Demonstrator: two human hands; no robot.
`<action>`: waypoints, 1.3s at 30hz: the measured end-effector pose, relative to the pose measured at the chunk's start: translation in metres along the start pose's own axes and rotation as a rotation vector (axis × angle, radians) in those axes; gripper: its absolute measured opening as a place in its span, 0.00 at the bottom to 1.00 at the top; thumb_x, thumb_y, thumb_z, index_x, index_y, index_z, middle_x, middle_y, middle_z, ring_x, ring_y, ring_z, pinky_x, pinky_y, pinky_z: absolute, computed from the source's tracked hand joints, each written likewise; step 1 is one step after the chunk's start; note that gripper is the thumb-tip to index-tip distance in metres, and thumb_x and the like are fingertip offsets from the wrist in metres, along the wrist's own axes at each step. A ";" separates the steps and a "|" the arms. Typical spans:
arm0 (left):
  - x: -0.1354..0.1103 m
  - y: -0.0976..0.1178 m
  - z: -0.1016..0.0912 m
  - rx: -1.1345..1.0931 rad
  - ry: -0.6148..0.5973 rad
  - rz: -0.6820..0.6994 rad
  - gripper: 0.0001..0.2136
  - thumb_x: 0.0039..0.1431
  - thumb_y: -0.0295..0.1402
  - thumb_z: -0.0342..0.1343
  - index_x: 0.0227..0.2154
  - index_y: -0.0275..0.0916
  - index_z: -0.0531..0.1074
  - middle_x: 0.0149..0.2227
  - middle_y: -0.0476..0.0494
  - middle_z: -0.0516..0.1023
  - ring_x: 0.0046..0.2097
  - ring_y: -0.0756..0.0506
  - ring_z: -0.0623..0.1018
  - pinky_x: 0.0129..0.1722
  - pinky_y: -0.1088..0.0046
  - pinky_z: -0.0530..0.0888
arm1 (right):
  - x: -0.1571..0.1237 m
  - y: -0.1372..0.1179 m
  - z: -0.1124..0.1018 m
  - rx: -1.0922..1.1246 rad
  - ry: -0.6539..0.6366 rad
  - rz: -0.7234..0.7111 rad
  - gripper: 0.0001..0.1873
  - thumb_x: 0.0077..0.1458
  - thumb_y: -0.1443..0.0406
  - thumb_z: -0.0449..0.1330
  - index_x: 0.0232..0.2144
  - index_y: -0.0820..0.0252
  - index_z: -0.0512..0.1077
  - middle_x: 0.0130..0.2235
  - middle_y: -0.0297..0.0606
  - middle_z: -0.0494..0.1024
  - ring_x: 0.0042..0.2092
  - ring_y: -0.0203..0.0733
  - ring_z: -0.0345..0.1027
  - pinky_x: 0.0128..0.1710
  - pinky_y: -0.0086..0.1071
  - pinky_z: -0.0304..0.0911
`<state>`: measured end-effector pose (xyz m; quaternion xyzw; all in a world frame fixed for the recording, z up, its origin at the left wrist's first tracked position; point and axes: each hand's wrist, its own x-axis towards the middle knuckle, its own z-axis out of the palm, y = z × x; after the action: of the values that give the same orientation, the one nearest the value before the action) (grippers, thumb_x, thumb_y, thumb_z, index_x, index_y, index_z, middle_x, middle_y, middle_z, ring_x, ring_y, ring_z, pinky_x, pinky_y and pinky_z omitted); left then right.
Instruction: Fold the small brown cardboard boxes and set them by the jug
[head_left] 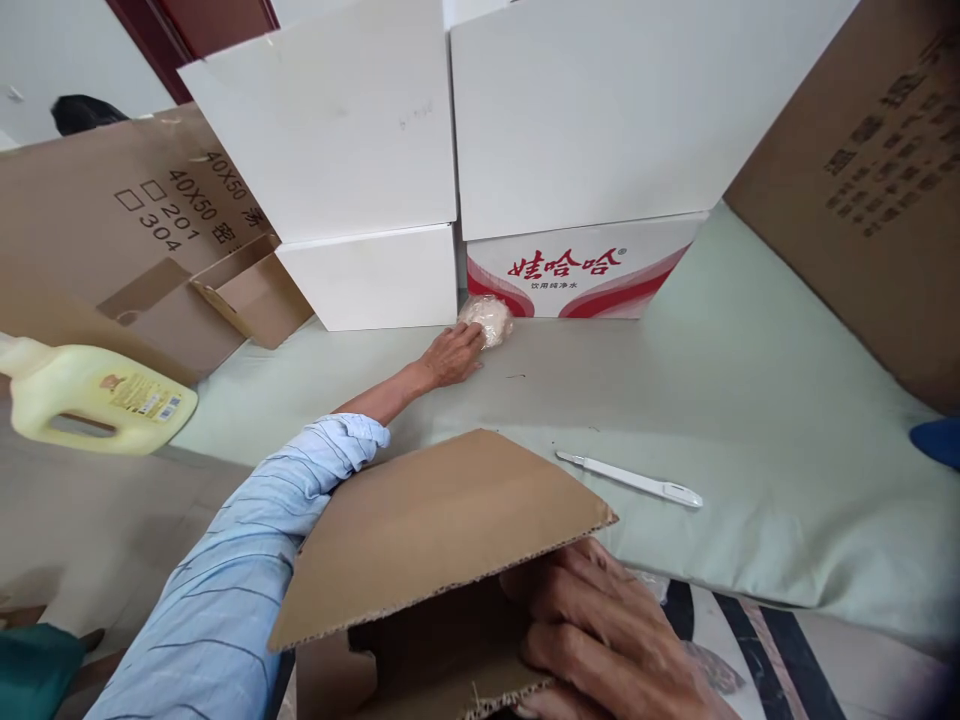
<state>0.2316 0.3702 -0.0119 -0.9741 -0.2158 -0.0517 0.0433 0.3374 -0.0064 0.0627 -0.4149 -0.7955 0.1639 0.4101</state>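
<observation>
My left hand [453,355] reaches far forward across the pale green cloth. Its bent fingers press on the left side of a pale, round bundle in shiny clear plastic [491,320]; its contents are hard to make out. Close to me, my right hand [600,630] grips the edge of an open brown cardboard box [450,520], fingers curled inside and thumb outside. One flap of that box stands up toward the back, and its inside is dark. A white, pen-shaped cutter [628,479] lies on the cloth beyond the box.
White cartons [367,280] are stacked at the back, beside a red-printed carton [577,275]. Large brown cardboard stands on the left [150,240] and right [862,200]. A yellow jug [142,400] sits at the left edge. Something blue [937,442] shows at far right.
</observation>
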 end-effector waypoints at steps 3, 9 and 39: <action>-0.003 -0.004 -0.016 -0.003 -0.019 0.004 0.17 0.69 0.31 0.60 0.59 0.34 0.75 0.65 0.27 0.75 0.65 0.31 0.76 0.62 0.50 0.77 | 0.003 0.000 0.001 -0.010 0.034 -0.011 0.16 0.81 0.56 0.54 0.40 0.54 0.71 0.40 0.37 0.79 0.44 0.43 0.74 0.51 0.38 0.65; -0.079 -0.013 -0.097 -0.269 0.263 0.020 0.16 0.68 0.29 0.58 0.57 0.39 0.79 0.63 0.35 0.79 0.63 0.38 0.80 0.64 0.53 0.79 | 0.011 0.006 0.003 0.054 0.088 -0.058 0.11 0.79 0.61 0.58 0.40 0.56 0.71 0.37 0.35 0.76 0.42 0.42 0.72 0.46 0.37 0.62; -0.304 0.089 -0.176 -0.363 -0.180 -0.175 0.55 0.40 0.49 0.81 0.73 0.57 0.64 0.68 0.37 0.72 0.64 0.28 0.78 0.56 0.60 0.78 | 0.093 -0.007 -0.008 -0.489 -0.489 -0.189 0.20 0.74 0.51 0.62 0.36 0.60 0.78 0.37 0.43 0.79 0.38 0.46 0.71 0.39 0.35 0.60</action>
<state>-0.0196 0.1445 0.1206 -0.9441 -0.2899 -0.0060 -0.1569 0.3101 0.0632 0.1194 -0.3737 -0.9207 0.0244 0.1095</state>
